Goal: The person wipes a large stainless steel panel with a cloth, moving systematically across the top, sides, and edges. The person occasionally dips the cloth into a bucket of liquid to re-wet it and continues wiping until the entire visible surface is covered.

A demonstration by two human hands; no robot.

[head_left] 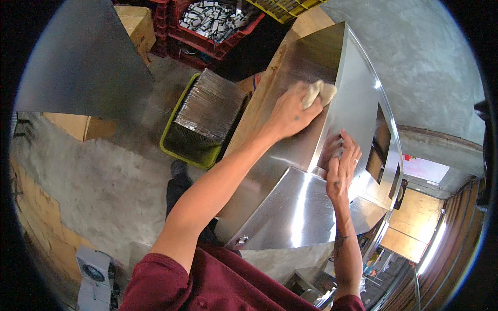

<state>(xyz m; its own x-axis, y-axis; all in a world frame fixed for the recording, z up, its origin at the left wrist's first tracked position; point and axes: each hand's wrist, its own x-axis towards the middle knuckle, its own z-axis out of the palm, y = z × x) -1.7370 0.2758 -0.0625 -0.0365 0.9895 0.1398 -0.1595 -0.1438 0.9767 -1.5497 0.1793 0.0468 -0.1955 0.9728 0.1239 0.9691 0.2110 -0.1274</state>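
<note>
A large box-shaped sheet-metal cabinet (pixel 306 140) of shiny steel lies before me, with rectangular cut-outs in its right face. My left hand (pixel 293 111) is closed around a pale beige cloth (pixel 319 95) and presses it to the steel near the long upper edge. That hand and the cloth are slightly blurred. My right hand (pixel 342 163) rests on the right face just past the same edge, fingers stretched out and somewhat spread, with nothing in them. Nearest my body is a smooth panel (pixel 285 207) with a small round lock (pixel 242 240) at its lower corner.
Left of the cabinet stands a yellow-green basket (pixel 171 124) holding a stack of thin metal sheets (pixel 210 106). Behind it is a red crate (pixel 220 49) full of small metal pieces. Wooden board (pixel 259 98) runs under the cabinet's left side. Cardboard boxes (pixel 137 28) stand far left.
</note>
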